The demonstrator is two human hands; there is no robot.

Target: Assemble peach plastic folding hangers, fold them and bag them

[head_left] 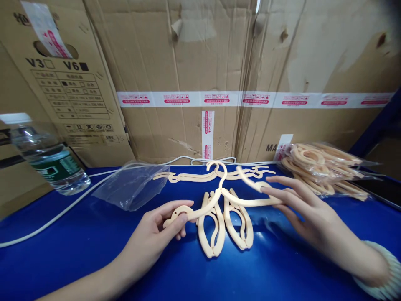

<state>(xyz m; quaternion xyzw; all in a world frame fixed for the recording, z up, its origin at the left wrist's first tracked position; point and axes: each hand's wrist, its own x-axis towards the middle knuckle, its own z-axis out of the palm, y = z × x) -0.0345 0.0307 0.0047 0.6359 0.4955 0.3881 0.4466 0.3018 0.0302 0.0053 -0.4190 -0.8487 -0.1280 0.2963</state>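
Observation:
A cream plastic folding hanger [247, 203] is held up between my two hands, its hook pointing away from me. My left hand [166, 225] is closed on the rounded end of its left arm. At the right arm's end, my right hand [300, 205] grips it, and a thin hinged piece sticks up from there, partly hidden by the fingers. Beneath it on the blue table [175, 271] lie two folded hangers [203, 238], side by side. Farther back, unfolded hangers [200, 177] lie in a row.
Bagged hangers [316, 163] are piled at the right. A clear plastic bag [131, 188] lies left of centre, near a water bottle [50, 154]. A white cable [56, 219] runs along the left and back. Cardboard boxes [194, 54] wall off the rear; a dark flat object [382, 188] sits far right.

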